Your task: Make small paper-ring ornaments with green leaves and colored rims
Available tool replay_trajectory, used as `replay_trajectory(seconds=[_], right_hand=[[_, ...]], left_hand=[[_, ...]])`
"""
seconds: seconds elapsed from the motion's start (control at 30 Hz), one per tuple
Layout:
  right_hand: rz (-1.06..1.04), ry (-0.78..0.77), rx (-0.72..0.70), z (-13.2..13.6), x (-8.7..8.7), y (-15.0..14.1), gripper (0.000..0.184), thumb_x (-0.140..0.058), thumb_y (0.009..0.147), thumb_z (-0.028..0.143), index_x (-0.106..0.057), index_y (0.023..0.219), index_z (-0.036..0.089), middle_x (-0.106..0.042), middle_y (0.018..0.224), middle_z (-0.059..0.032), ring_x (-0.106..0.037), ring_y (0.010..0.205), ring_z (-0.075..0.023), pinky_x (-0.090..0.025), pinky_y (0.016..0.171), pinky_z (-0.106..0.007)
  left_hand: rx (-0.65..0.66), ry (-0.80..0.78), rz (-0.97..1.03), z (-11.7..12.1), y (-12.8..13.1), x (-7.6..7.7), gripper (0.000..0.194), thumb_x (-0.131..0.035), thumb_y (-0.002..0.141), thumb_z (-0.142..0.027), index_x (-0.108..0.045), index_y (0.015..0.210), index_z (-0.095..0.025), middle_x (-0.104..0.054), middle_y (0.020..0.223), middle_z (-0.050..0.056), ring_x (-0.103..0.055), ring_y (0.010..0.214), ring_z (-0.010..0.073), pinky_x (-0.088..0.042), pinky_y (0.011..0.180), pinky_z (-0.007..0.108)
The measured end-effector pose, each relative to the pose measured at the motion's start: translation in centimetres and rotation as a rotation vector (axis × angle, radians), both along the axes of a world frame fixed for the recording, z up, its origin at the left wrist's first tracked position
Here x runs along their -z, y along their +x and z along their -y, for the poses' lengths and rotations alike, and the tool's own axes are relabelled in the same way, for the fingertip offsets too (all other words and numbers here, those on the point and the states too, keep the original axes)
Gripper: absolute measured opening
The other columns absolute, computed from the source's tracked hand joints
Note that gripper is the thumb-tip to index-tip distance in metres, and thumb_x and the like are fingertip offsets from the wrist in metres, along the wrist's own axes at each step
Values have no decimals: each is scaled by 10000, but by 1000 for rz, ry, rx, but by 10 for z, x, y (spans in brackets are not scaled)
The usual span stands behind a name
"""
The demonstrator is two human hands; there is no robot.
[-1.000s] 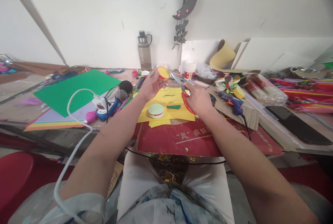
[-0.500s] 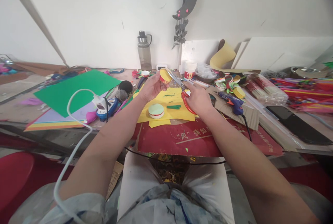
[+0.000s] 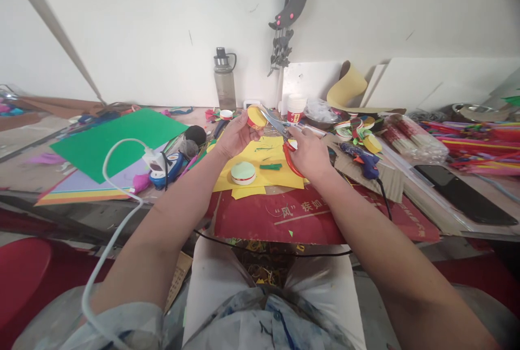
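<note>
My left hand (image 3: 239,136) is closed around a small round piece cut from a paper cup (image 3: 257,116), its flat face covered in yellow and its side red. My right hand (image 3: 309,149) grips scissors (image 3: 277,123) by the red handles. The blades reach to the right edge of the yellow face. Below the hands lie sheets of yellow paper (image 3: 280,175). On them rest a second round cup piece (image 3: 243,173), with a pale green top, and a dark green scrap (image 3: 271,167).
A red board (image 3: 260,220) lies under the yellow paper. To the right are a blue glue gun (image 3: 361,159) and a black phone (image 3: 463,193). Green paper (image 3: 117,138) and a power plug with a white cable (image 3: 156,160) lie left. A bottle (image 3: 225,82) and paper cups (image 3: 296,109) stand behind.
Both hands keep nearly the same position, with the scissors still at the edge of the yellow-faced cup piece. The whole view has shifted very slightly.
</note>
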State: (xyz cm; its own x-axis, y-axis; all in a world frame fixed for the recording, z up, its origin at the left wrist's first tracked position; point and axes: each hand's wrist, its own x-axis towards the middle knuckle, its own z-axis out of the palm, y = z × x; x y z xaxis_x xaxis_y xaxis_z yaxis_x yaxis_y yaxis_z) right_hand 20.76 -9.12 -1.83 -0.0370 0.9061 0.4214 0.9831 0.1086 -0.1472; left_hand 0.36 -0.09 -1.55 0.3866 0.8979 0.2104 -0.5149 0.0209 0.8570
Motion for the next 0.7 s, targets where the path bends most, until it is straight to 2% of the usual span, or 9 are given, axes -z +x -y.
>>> replay_trajectory(seconds=[0.33,0.53,0.7], right_hand=[[23,21,-6,2,-1,-1,464,-479,1044,328,-654,1455,202,-735,1212,-184,-679,985,-335,-455,761,-369],[28,43,-32,1,1,-1,462,-470,1044,317,-662,1443,188,-745,1230,-189,-679,1010,-332,-465,797,-377],[38,21,-44,0,2,-1,443,-458,1054,319,-672,1415,178,-756,1186,-185,-685,1023,-322,-477,827,-377]], left_hand=[[-22,-43,8,0,-1,-7,585,-580,1007,-699,-707,1159,-149,-745,767,57,-687,562,106,-498,490,197],[-17,-19,-36,-2,-2,-9,691,-494,1003,-770,-711,1241,-159,-763,799,78,-697,585,125,-512,483,196],[-64,-14,41,-2,0,-9,653,-543,1009,-720,-696,1323,-169,-773,880,79,-747,669,147,-527,500,202]])
